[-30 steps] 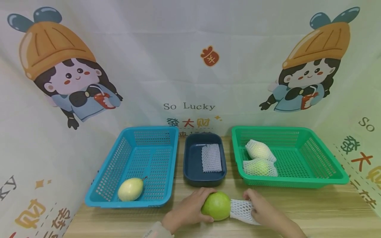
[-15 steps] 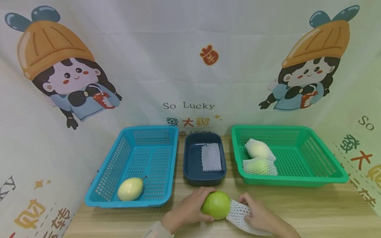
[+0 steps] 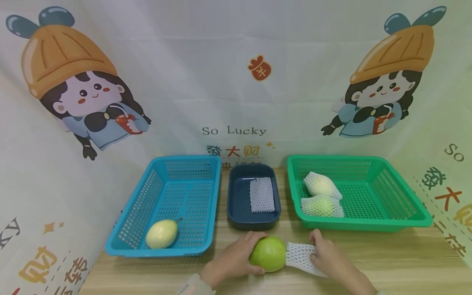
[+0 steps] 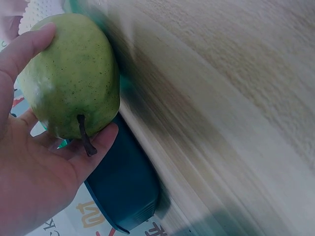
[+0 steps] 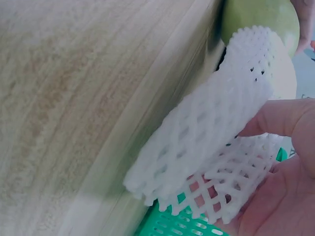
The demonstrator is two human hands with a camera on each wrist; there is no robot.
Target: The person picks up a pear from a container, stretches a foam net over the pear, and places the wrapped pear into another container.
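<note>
A green pear (image 3: 270, 254) is gripped by my left hand (image 3: 239, 255), thumb on one side and fingers on the other. In the left wrist view the pear's dark stem (image 4: 83, 132) points toward the palm. My right hand (image 3: 329, 255) pinches a white foam net sleeve (image 3: 300, 256) between thumb and fingers. The sleeve's near end meets the right side of the pear. In the right wrist view the foam net (image 5: 206, 123) hangs partly flattened, its mouth against the pear's end; whether it covers any of the pear is hard to tell.
A blue basket (image 3: 110, 246) with a pale yellow pear (image 3: 162, 234) stands left. In the middle, a dark blue tray (image 3: 237, 196) holds a white foam net (image 3: 262, 195). At right, a green basket (image 3: 368, 222) contains two net-wrapped fruits (image 3: 322, 185).
My right hand swung the sleeve toward me, then back up and to the right, bringing it level with the pear again. My left hand and the pear stayed in place.
</note>
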